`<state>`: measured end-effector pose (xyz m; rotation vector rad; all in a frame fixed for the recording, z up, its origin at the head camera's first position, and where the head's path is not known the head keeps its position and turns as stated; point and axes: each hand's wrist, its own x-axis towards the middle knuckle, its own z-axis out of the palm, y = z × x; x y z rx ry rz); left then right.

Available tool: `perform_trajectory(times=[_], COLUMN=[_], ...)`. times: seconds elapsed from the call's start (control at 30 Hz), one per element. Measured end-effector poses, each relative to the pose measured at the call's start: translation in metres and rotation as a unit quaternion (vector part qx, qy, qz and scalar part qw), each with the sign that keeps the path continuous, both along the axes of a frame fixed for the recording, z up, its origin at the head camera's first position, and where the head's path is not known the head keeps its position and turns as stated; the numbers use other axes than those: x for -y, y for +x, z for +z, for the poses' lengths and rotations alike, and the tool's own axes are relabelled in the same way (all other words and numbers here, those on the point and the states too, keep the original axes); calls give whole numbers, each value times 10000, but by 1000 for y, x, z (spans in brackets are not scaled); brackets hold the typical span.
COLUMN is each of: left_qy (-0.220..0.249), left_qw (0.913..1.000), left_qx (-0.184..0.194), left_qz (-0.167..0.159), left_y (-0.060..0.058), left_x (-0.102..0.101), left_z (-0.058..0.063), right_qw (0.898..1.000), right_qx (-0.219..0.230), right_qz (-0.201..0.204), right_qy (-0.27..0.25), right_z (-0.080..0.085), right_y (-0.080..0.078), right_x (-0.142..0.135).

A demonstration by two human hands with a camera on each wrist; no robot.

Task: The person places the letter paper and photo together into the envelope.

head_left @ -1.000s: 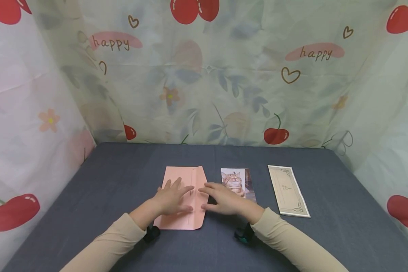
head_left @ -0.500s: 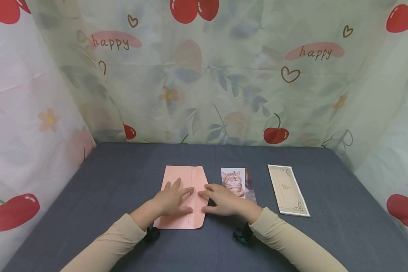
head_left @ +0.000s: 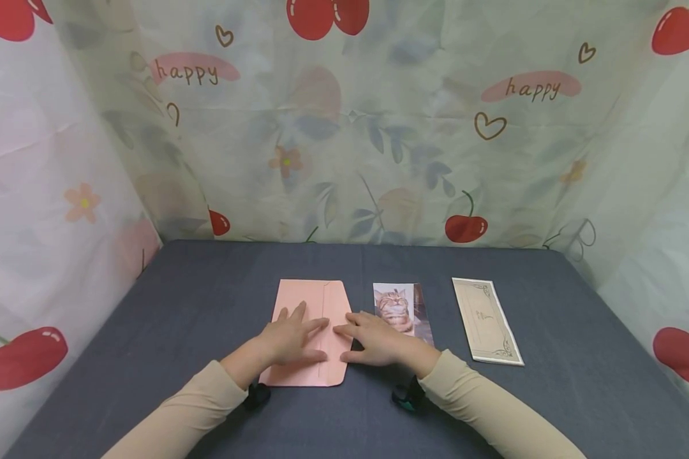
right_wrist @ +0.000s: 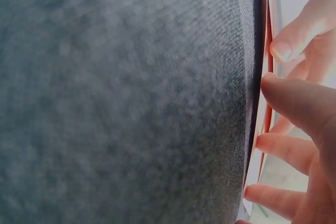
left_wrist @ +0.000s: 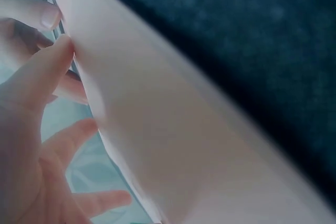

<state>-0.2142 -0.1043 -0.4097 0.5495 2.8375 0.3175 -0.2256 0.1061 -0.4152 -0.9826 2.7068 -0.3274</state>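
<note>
A pink envelope (head_left: 304, 293) lies on the dark cloth, its flap (head_left: 337, 299) spread out to the right. My left hand (head_left: 284, 338) rests on the envelope's body with fingers spread, thumb and index finger pointing toward the flap's crease. At the flap's right edge is my right hand (head_left: 379, 339), its fingertips and thumb touching the pink paper. In the left wrist view the thumb of the left hand (left_wrist: 37, 87) meets the envelope's surface (left_wrist: 157, 119). The right wrist view has the fingertips of the right hand (right_wrist: 294, 119) along the thin edge of the envelope (right_wrist: 265, 56).
Partly behind my right hand lies a cat photo card (head_left: 395, 309). Farther right is a cream card with a decorative border (head_left: 485, 319). Dark grey cloth covers the table (head_left: 218, 274). A printed curtain (head_left: 344, 159) stands behind and at both sides.
The flap, slightly raised along its crease before, lies flatter now. My right hand has shifted a little left onto the flap's edge. My left hand stays almost in place.
</note>
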Motion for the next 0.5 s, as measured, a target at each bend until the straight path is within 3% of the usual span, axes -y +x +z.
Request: perform_trajectory(times=[0.5], left_qy=[-60], left_qw=[9999], left_qx=[125], left_qz=[5], left_y=[-1], left_x=[-2], left_z=[-2], right_qw=[10000], right_qx=[14], right_qz=[-10], right_qy=[-44], right_z=[0], right_y=[1], right_x=[0])
